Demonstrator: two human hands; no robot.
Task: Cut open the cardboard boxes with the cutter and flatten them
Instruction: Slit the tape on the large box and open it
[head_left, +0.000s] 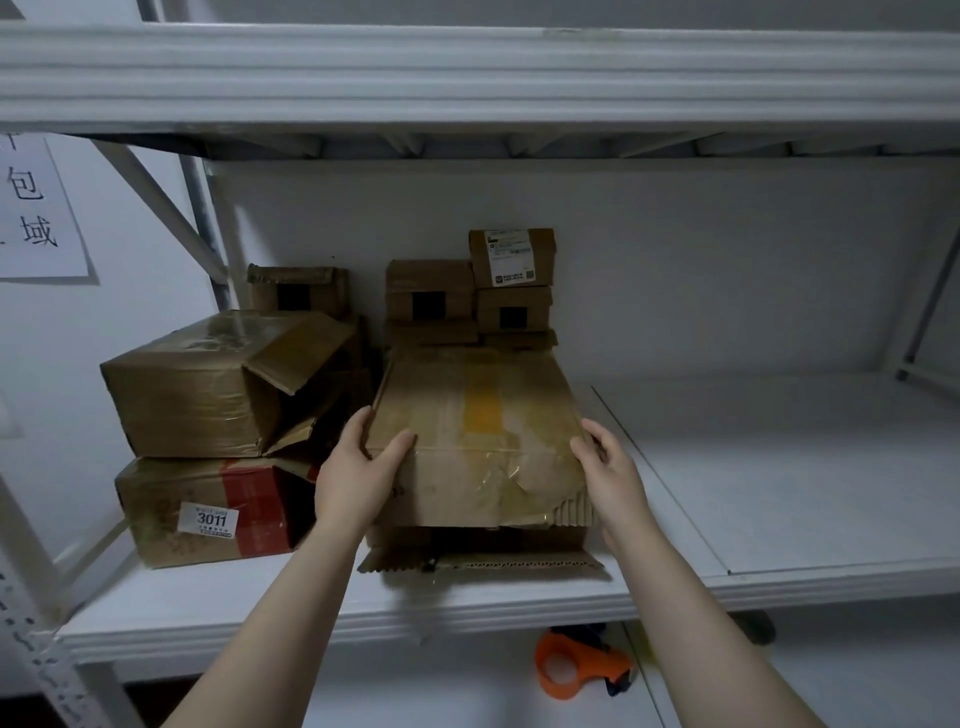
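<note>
Head cam, only view we get: both hands are on the flat, worn brown cardboard box with a yellow tape stripe (478, 415), dead centre of the frame on the white metal shelf (779, 493). The left hand (358, 467) grips its near-left corner, thumb on top and fingers round the side. The right hand (610, 462) has its fingers curled onto the near-right corner, so it's a two-handed hold.

It sits on a crushed cardboard box with a torn corrugated edge (483, 564). I'd lift a bit before pulling, otherwise the bottom one will probably drag off the shelf too. The near face looks torn and covered in crinkly tape, so hold by the corners, not that flap.

Left of frame is a dented brown box with an open flap (208, 384) on a red-banded box labelled 3011 (208, 514); keep the elbow clear. No cutter visible, just an orange tape dispenser (576, 665) at the bottom.
</note>
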